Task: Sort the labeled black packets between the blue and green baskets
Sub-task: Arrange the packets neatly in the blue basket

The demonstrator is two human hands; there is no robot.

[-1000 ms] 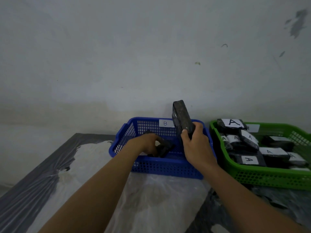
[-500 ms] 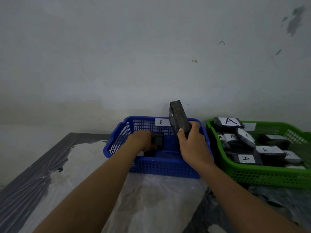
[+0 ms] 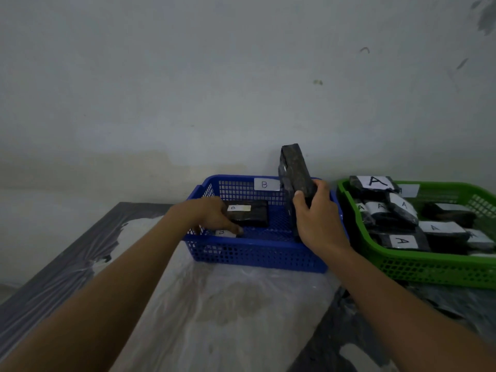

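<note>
The blue basket (image 3: 255, 255) carries a white "B" tag (image 3: 264, 184) on its back wall. Inside it a black packet labeled B (image 3: 251, 217) lies flat. My left hand (image 3: 209, 214) reaches into the basket beside that packet, its fingers stretched down onto another packet with a B label (image 3: 222, 232) near the front wall. My right hand (image 3: 319, 221) grips a black packet (image 3: 294, 167) standing upright over the basket's right end, its label hidden. The green basket (image 3: 429, 272) on the right holds several packets labeled A (image 3: 402, 241).
Both baskets stand against a pale wall (image 3: 241, 89) at the back of a table covered in wrinkled clear plastic (image 3: 228, 312). The table's dark left edge (image 3: 53, 277) runs diagonally toward me. The two baskets nearly touch.
My left hand has let go of the packet it was lowering; it now lies flat with its B label up. The right hand still holds its upright packet in about the same place.
</note>
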